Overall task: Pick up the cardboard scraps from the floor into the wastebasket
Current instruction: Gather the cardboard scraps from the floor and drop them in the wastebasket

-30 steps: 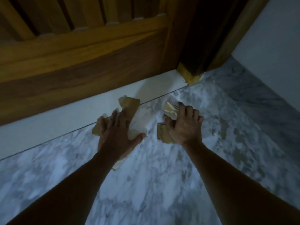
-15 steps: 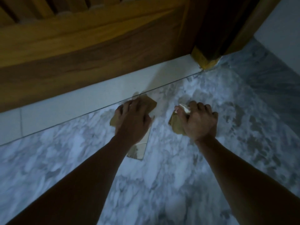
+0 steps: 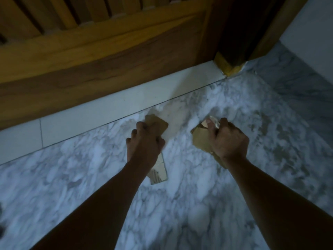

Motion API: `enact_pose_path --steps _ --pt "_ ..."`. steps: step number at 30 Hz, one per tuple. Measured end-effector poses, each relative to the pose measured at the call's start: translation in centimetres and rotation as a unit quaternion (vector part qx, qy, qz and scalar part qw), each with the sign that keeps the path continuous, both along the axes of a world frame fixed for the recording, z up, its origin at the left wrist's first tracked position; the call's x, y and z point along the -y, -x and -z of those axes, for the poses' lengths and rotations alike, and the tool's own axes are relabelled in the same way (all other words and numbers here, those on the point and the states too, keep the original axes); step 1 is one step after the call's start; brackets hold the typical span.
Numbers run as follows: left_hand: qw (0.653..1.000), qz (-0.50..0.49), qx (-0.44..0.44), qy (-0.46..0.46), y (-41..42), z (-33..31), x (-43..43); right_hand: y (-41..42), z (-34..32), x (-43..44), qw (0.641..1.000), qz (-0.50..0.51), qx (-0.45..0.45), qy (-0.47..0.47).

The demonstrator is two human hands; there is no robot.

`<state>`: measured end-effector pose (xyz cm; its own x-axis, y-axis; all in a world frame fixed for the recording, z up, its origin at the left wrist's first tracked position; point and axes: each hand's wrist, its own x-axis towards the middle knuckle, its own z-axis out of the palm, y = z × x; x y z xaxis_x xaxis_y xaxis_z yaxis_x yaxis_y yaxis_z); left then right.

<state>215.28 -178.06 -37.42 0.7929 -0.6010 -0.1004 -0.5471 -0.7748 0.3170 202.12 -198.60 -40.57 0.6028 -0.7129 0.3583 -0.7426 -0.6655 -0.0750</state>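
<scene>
We've got both fists clamped on cardboard scraps: left hand w/ long strip trailing toward us, right hand w/ wad; wastebasket not in view

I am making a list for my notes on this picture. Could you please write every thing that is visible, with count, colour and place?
cardboard scraps: at least two bunches, tan-brown; one in the left hand with a pale strip sticking out below the wrist, one in the right hand.
floor: one, white-grey marble; fills the lower picture.
threshold strip: one, plain white; between floor and door.
door: one, brown wood, slatted at the top; upper left.
door frame: one, dark wood, yellowish foot; upper right.
wall: one, white; far right.
wastebasket: not in view.
hands: two, bare; left hand and right hand, both closed on scraps, centre.
</scene>
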Motion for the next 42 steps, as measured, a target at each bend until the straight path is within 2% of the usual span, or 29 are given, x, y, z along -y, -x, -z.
enact_pose_path --steps 4,9,13,17,21,26,31,37,42 --pt "1.0 -0.014 0.002 0.012 1.0 0.5 -0.8 2.0 -0.1 -1.5 1.0 0.025 -0.013 0.004" --pt "0.997 0.026 0.071 -0.009 2.4 0.4 -1.8 4.2 -0.4 -2.8 0.999 0.049 -0.018 -0.003" --pt "0.997 0.032 0.045 0.061 3.5 0.3 -3.9 5.4 -0.8 -3.4 0.998 0.061 -0.005 -0.029" --pt "0.996 0.036 0.044 0.068 3.7 0.5 -4.7 6.3 -1.2 -3.7 0.995 0.07 -0.012 -0.069" --pt "0.996 0.04 0.06 0.058 3.4 0.7 -4.5 6.2 -1.4 -4.9 0.996 0.077 0.002 -0.055" --pt "0.988 -0.043 0.12 0.084 4.8 0.9 -4.6 6.4 -0.9 -7.8 0.997 0.032 -0.06 -0.039" --pt "0.987 -0.034 0.155 0.012 8.9 2.3 -4.7 6.5 -0.6 -8.6 0.997 0.021 -0.072 -0.032" --pt "0.994 -0.027 0.108 0.018 7.7 2.0 -4.7 5.9 -1.3 -7.9 0.994 0.017 -0.096 -0.052" --pt "0.995 -0.025 0.079 0.055 7.4 1.4 -4.9 4.9 -1.9 -9.4 0.994 0.034 -0.058 -0.091"
